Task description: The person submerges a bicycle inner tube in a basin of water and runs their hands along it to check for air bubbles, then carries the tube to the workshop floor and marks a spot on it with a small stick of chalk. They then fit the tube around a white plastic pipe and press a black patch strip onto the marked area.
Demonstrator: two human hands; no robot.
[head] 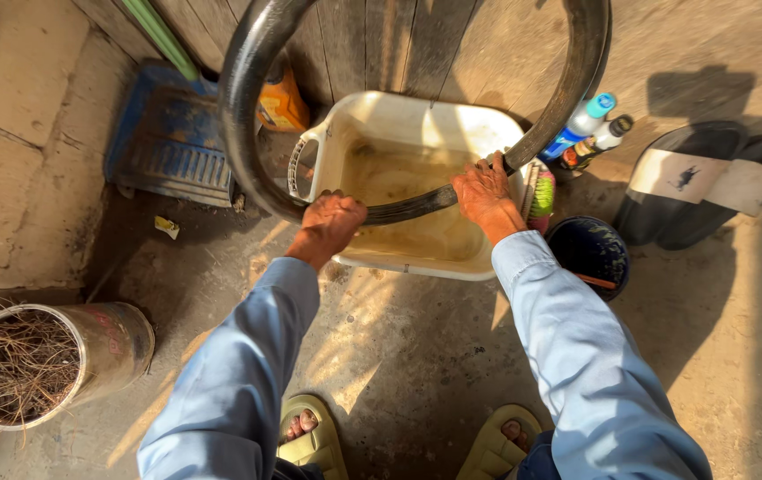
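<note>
Inner tube [247,107]: I see a black rubber loop, smooth and dully shining, rising in a wide arc against the wall, with its lowest stretch dipped across the basin.
Floor: I look down on bare, stained concrete, rough and dusty, striped with sunlight and my own shadow.
Wall: weathered grey wooden planks stand upright behind the basin, with pale stone blocks to the left.
Basin [416,120]: a cream plastic tub, rectangular with rounded corners and a moulded handle, sits on the floor against the planks, holding murky yellowish water.
Blue board [167,142]: a ribbed blue plastic piece lies flat to the left of the basin, partly behind the tube.
Metal can [105,342]: a dented cylinder lying tilted at lower left, packed with dry twigs.
Dark bucket [590,253]: small, round, grimy, just beside the basin's right edge.
Bottles [590,120]: a blue one and a dark one lean at the wall to the right.
Brush [541,196]: pink and green bristles, touching the basin's right rim.
Left hand [332,222]: closed in a fist around the tube at the basin's near-left rim.
Right hand [483,191]: fingers wrapped over the tube above the water, toward the right rim.
</note>
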